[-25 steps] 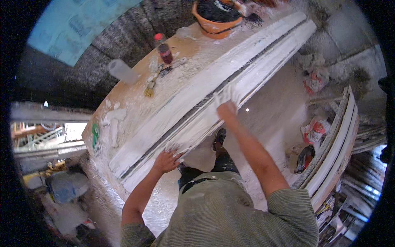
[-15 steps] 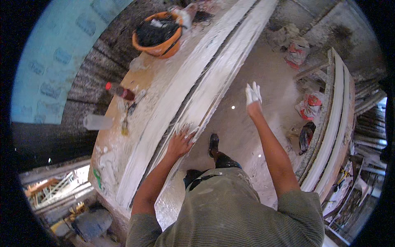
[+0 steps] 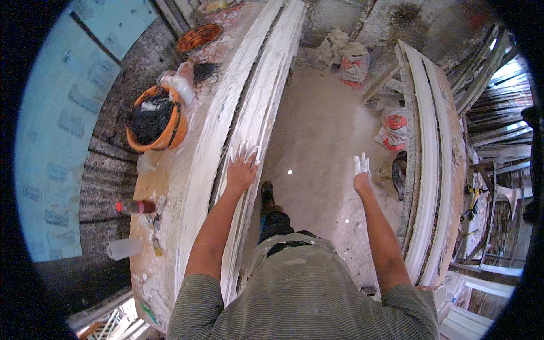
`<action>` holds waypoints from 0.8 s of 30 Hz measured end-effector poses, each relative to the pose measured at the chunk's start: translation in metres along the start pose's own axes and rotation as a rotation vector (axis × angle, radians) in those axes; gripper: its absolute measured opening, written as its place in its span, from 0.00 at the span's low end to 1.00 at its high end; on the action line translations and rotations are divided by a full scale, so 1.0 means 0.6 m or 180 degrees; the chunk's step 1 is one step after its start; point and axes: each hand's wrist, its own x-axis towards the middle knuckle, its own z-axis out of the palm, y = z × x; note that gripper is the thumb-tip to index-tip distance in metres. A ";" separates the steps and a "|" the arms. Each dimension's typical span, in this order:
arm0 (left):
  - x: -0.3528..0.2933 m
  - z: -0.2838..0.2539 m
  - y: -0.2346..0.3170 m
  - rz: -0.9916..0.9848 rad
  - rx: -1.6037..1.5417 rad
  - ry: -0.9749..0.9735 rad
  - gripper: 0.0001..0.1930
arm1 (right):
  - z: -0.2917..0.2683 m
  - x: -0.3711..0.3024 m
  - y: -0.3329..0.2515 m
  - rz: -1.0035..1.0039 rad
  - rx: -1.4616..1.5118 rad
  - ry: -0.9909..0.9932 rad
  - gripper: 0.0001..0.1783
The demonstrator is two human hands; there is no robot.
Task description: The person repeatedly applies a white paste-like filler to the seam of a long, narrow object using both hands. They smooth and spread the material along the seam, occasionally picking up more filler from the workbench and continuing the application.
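Overhead view of a plaster workshop. A long white plaster moulding (image 3: 249,96) lies lengthwise along the aisle-side edge of the bench (image 3: 164,187), running from the near end to the far end. Between this edge and a second rack of curved white mouldings (image 3: 433,153) on the person's right lies an open strip of dusty floor (image 3: 317,130), where the person stands. The left hand (image 3: 241,170) rests flat on the moulding at the bench's aisle-side edge, fingers spread and open, gripping nothing. The right hand (image 3: 360,173), coated in white plaster, is raised open over the floor, well apart from the moulding and touching nothing. On the bench's far-side edge stand an orange bucket (image 3: 152,119) with dark contents, a dark bottle with a red cap (image 3: 135,207) and a pale plastic cup (image 3: 123,248) near the near corner. Filled sacks (image 3: 354,59) sit on the floor at the far end.
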 end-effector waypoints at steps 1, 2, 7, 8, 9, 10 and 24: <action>0.027 -0.001 0.002 -0.0069 -0.0247 0.0201 0.29 | -0.001 0.011 0.006 0.0008 -0.0116 -0.0085 0.25; 0.054 -0.005 0.000 -0.0143 -0.0364 0.0168 0.29 | 0.002 0.024 0.011 -0.0140 0.0006 0.0037 0.27; 0.180 -0.041 -0.013 -0.0238 -0.0442 0.0114 0.28 | 0.056 0.140 0.004 -0.0007 0.0459 0.0381 0.28; 0.208 -0.047 -0.015 -0.0163 -0.0188 0.0233 0.28 | 0.065 0.169 -0.003 -0.0346 0.0176 0.0320 0.27; 0.241 -0.052 -0.021 -0.0102 -0.0317 0.0376 0.27 | 0.069 0.193 -0.010 -0.0673 -0.0135 0.0244 0.27; 0.271 -0.055 -0.026 -0.0054 -0.0465 0.0482 0.27 | 0.068 0.217 -0.020 -0.0864 -0.0678 0.0009 0.27; 0.429 -0.071 -0.003 -0.0553 -0.1198 -0.0084 0.30 | 0.112 0.431 -0.451 -0.1759 -0.0326 -0.1028 0.31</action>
